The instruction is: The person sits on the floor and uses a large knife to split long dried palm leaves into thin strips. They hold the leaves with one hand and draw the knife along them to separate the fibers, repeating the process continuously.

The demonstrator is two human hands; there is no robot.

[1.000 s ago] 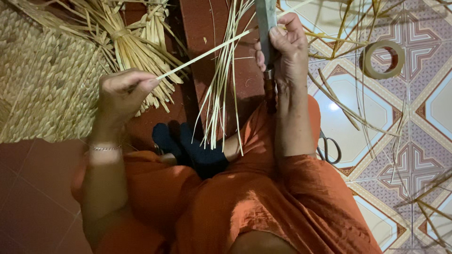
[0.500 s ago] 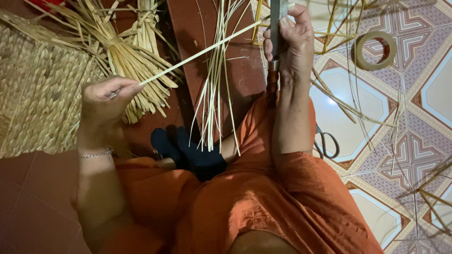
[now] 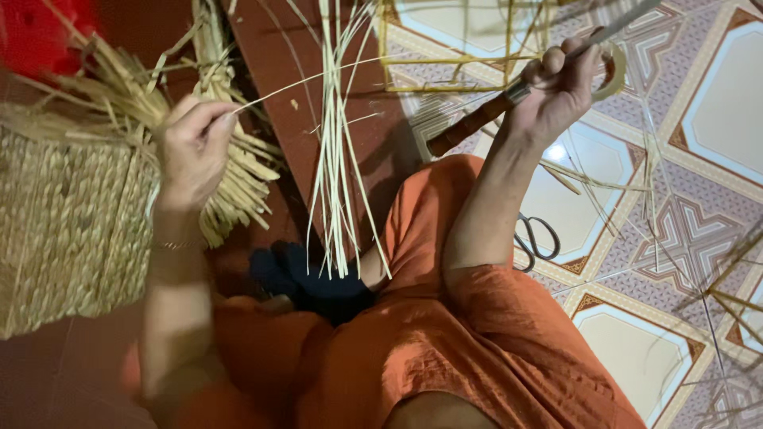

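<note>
Nearest, dark cloth (image 3: 314, 278) lies on the lap. The left hand (image 3: 191, 147) pinches a thin straw strip (image 3: 318, 78); farther right, the right hand (image 3: 556, 87) grips a knife (image 3: 509, 95). The taut strip could snap if tugged sideways.

Two hands are in view: the left hand (image 3: 191, 155) pinching one thin straw strand (image 3: 318, 79), and the right hand (image 3: 556, 87) closed around one knife (image 3: 509, 99) with a wooden handle. One bunch of pale split straws (image 3: 338, 159) hangs in the middle; its single strands are too many and too tangled to count. One woven straw basket (image 3: 63, 230) sits at the left with loose ends sticking out. One pair of scissors (image 3: 534, 238) lies on the tiled floor (image 3: 715, 103). One roll of tape (image 3: 613, 70) lies beside the right hand. One yellow wire frame (image 3: 445, 59) and one red object (image 3: 36, 36) complete the count.
</note>
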